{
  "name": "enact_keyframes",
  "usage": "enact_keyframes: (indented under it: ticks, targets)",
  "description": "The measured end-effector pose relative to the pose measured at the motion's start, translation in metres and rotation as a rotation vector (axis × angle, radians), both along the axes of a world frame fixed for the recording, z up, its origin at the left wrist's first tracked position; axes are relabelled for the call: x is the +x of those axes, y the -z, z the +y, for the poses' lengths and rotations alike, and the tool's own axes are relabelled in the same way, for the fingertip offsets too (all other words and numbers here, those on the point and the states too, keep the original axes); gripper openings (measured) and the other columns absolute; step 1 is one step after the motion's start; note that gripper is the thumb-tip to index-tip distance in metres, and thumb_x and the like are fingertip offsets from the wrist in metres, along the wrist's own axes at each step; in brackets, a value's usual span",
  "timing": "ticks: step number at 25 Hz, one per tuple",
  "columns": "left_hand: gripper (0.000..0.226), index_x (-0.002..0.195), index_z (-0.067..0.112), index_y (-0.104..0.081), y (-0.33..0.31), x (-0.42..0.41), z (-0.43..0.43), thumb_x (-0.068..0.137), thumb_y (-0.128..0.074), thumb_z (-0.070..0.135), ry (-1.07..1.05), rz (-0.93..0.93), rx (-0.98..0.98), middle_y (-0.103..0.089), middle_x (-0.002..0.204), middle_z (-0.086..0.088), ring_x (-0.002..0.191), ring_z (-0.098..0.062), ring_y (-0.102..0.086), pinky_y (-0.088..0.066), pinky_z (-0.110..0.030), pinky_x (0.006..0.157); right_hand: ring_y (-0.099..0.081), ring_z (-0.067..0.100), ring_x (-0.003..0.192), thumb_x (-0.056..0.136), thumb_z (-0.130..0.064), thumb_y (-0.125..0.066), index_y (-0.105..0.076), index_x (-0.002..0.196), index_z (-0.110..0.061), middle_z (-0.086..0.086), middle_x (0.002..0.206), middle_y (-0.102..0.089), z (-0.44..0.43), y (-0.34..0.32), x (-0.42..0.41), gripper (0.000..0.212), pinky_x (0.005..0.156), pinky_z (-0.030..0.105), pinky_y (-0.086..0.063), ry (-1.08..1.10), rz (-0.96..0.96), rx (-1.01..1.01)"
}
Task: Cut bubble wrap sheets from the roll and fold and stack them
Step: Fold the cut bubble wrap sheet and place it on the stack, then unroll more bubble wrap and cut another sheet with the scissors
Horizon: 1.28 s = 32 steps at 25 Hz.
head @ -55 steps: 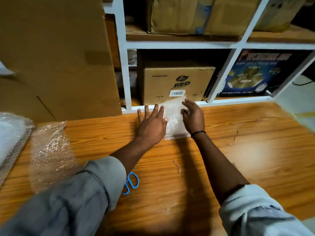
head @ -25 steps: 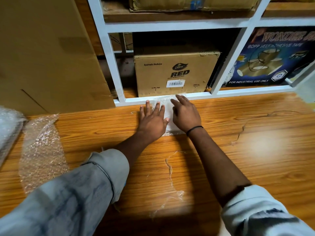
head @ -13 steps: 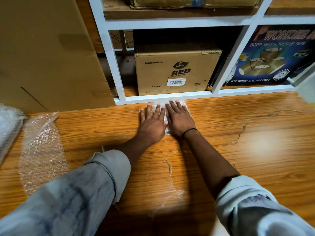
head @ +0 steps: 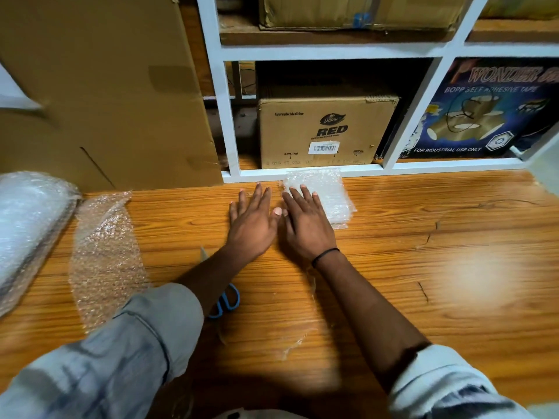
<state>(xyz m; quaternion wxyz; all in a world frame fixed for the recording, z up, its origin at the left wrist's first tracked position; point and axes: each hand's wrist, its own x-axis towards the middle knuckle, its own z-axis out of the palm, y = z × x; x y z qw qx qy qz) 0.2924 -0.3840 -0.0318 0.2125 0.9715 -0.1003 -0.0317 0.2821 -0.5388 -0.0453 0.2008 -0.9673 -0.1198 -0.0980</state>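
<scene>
**Bubble wrap stack (head: 325, 193) pressed flat, next sheet due**

The stack lies at the back of the table (head: 423, 267), against the shelf frame (head: 357, 171). The right hand (head: 305, 226) lies flat, fingers straight, its fingertips on the stack's near left edge. The left hand (head: 252, 220) rests flat on bare wood just beside it, holding nothing. The stacking step looks all but done. Next probably comes another sheet: reach left for the roll (head: 27, 225) with its loose end (head: 102, 252), and the scissors (head: 225, 299) under the left forearm.
</scene>
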Motion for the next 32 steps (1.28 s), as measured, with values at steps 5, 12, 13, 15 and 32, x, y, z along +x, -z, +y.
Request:
enact_keyframes:
  ticks: [5, 12, 13, 15, 32]
  targets:
    - [0.062, 0.165, 0.026, -0.013, -0.003, -0.031, 0.048, 0.109, -0.03, 0.047, -0.05, 0.007, -0.015, 0.003, 0.173, 0.003, 0.158, -0.032, 0.009, 0.006, -0.052, 0.124, -0.029, 0.035, 0.154, 0.106, -0.025, -0.045, -0.048, 0.151, -0.009, 0.015, 0.159, -0.044, 0.046, 0.007, -0.039, 0.048, 0.128, 0.049, -0.018, -0.032, 0.004, 0.018]
    - [0.057, 0.163, 0.027, -0.024, 0.008, -0.095, 0.144, 0.109, -0.033, 0.043, -0.064, -0.045, 0.002, -0.002, 0.173, 0.003, 0.158, -0.032, 0.005, 0.003, -0.052, 0.125, -0.032, 0.035, 0.152, 0.102, -0.021, -0.053, -0.054, 0.146, -0.007, 0.015, 0.154, -0.051, 0.124, 0.019, -0.096, 0.046, 0.124, 0.044, -0.027, 0.025, 0.095, 0.183]
    - [0.058, 0.162, 0.027, -0.027, 0.015, -0.109, 0.162, 0.107, -0.032, 0.045, -0.085, -0.04, 0.016, -0.006, 0.173, 0.003, 0.158, -0.034, 0.001, 0.001, -0.053, 0.124, -0.032, 0.034, 0.152, 0.102, -0.02, -0.054, -0.055, 0.145, -0.007, 0.015, 0.153, -0.052, 0.139, 0.021, -0.105, 0.046, 0.124, 0.044, -0.028, 0.022, 0.094, 0.191]
    - [0.065, 0.16, 0.025, -0.034, 0.03, -0.136, 0.193, 0.099, -0.031, 0.047, -0.122, -0.008, 0.025, -0.013, 0.172, 0.0, 0.157, -0.039, -0.008, -0.005, -0.056, 0.123, -0.033, 0.034, 0.152, 0.101, -0.02, -0.054, -0.056, 0.144, -0.007, 0.014, 0.152, -0.053, 0.166, 0.025, -0.126, 0.045, 0.123, 0.045, -0.03, 0.02, 0.1, 0.21]
    - [0.079, 0.163, 0.032, 0.01, 0.068, -0.188, 0.344, 0.097, -0.003, 0.072, 0.321, 0.059, 0.263, 0.021, 0.169, 0.006, 0.155, -0.025, 0.023, 0.011, -0.053, 0.125, -0.022, 0.037, 0.156, 0.104, -0.037, -0.043, -0.046, 0.153, -0.013, 0.018, 0.166, -0.031, 0.311, 0.059, -0.261, 0.054, 0.127, 0.049, -0.013, -0.009, 0.145, -0.015]
